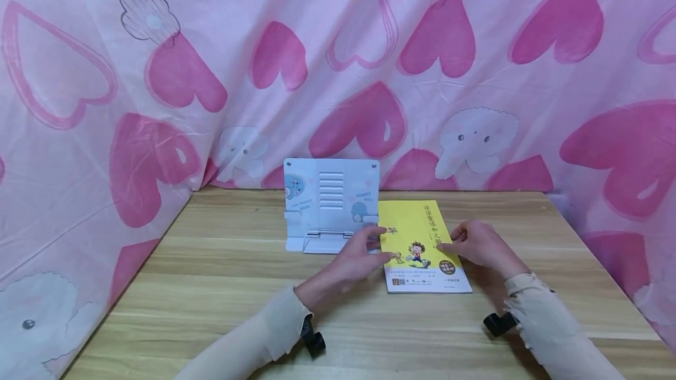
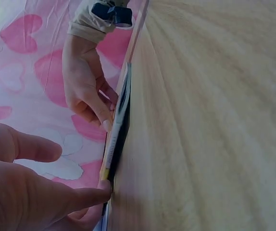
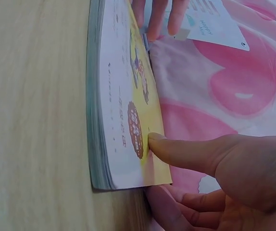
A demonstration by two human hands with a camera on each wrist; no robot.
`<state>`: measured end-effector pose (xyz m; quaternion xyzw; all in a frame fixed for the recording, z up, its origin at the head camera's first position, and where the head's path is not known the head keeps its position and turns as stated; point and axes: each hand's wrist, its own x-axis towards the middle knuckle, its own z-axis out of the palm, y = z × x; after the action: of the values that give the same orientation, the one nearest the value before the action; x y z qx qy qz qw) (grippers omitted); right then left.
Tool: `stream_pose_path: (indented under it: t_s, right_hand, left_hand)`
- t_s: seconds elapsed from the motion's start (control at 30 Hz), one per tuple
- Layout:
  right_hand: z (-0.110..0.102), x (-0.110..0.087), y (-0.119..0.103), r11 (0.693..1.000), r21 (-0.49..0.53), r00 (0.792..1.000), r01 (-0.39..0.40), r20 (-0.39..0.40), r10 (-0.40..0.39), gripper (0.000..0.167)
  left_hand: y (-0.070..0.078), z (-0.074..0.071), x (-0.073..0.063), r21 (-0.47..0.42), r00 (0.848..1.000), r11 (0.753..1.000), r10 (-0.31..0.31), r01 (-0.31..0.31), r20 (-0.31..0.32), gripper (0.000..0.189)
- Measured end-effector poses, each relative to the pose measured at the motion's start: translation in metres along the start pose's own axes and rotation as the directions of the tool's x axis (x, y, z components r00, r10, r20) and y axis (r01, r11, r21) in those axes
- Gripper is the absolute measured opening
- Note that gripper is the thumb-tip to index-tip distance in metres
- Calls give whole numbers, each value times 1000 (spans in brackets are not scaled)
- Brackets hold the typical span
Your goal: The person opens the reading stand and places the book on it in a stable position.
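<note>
A yellow paperback book (image 1: 409, 227) with a white lower band and a cartoon child lies cover up on the table. My right hand (image 1: 482, 245) pinches its right edge. In the right wrist view the right thumb (image 3: 181, 151) presses on the cover, with the fingers curled below the edge. At the book's left edge is my left hand (image 1: 356, 254), its thumb touching the edge and its other fingers extended, the index finger raised off the cover. A pale blue metal book stand (image 1: 331, 192) with elephant pictures stands upright just left of the book, behind the left hand.
The wood-grain table (image 1: 237, 286) runs back to a pink curtain (image 1: 343, 63) with hearts, which also hangs along both sides. A wire ledge (image 1: 317, 242) sticks out at the foot of the stand. Small black cameras hang from both wrists.
</note>
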<state>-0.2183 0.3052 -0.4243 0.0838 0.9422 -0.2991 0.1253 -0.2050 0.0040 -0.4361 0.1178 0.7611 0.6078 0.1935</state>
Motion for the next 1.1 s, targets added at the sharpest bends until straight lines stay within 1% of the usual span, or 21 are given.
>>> stream_pose_path:
  t_s: [0.1, 0.2, 0.37, 0.47, 0.57, 0.87, 1.1]
  right_hand:
    - [-1, -1, -1, 1000, -7, 1000, 5, 2, -5, 56]
    - [-2, 1, 0, 1000, -14, 1000, -4, 8, 4, 58]
    - [-3, 1, 2, 1000, -11, 1000, -10, 10, 10, 60]
    - [-3, 1, 3, 1000, -1, 1000, -10, 10, 10, 59]
    - [-2, 1, 4, 1000, 14, 1000, -13, 11, 13, 58]
    - [-2, 1, 4, 999, 28, 1000, -16, 13, 15, 60]
    - [-3, -1, 5, 1000, 10, 1000, 2, 6, -2, 62]
  left_hand:
    - [-1, 0, 1, -27, 1000, 1000, 13, -14, -18, 70]
    - [0, -1, 2, -46, 999, 998, 37, -38, -22, 76]
    - [-1, -2, 4, -58, 998, 996, 64, -63, 13, 79]
    - [-3, -2, 7, -62, 998, 996, 64, -63, 25, 81]
    - [-5, -3, 8, -47, 998, 997, 66, -65, 18, 80]
    - [-6, -2, 8, -78, 997, 994, 72, -73, -15, 78]
    - [-6, -3, 7, -70, 996, 994, 85, -86, -8, 78]
